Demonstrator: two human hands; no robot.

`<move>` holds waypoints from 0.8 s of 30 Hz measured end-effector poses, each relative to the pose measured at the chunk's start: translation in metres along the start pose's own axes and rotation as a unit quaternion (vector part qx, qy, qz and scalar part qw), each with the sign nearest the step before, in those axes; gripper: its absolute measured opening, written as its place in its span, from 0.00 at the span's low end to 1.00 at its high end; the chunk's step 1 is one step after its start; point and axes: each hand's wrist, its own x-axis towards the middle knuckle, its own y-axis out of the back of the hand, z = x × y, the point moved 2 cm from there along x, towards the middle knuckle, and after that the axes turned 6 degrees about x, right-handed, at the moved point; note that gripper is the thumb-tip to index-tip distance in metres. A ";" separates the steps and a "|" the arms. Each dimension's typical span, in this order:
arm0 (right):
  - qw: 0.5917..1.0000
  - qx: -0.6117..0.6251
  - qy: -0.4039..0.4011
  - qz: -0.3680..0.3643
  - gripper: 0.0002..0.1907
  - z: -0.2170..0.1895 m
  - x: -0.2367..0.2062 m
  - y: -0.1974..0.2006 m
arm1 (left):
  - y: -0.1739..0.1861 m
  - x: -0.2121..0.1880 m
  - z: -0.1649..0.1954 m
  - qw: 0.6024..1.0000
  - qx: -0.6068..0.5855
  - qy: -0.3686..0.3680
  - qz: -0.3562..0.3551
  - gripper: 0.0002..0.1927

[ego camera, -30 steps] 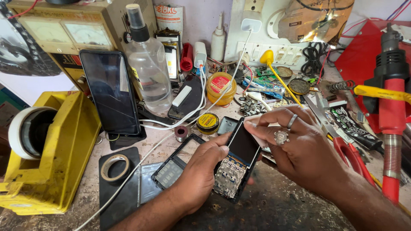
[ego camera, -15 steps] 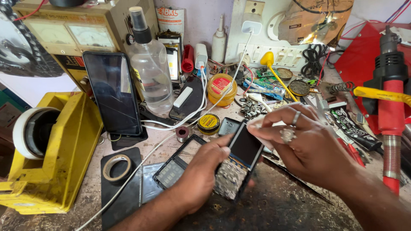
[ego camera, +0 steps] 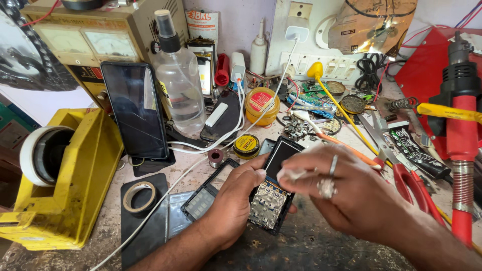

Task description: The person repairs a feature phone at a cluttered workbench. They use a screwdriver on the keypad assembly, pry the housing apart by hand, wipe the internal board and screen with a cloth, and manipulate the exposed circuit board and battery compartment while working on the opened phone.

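As the left hand (ego camera: 236,206) keeps clasping the opened phone (ego camera: 273,188) just right of the black frame (ego camera: 208,193), the right hand (ego camera: 346,193) has edged leftward, its fingertips pinching a white scrap (ego camera: 292,174) over the screen.

Opened keypad phone (ego camera: 273,193): front cover off, dark screen at the far end, bare metal keypad contacts at the near end. Lies flat on the desk (ego camera: 311,241), tilted slightly right, gripped along its left edge.
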 end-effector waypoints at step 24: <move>1.000 -0.017 0.026 -0.003 0.18 0.007 0.000 0.002 | 0.000 -0.001 -0.002 0.999 0.029 0.020 -0.025 0.29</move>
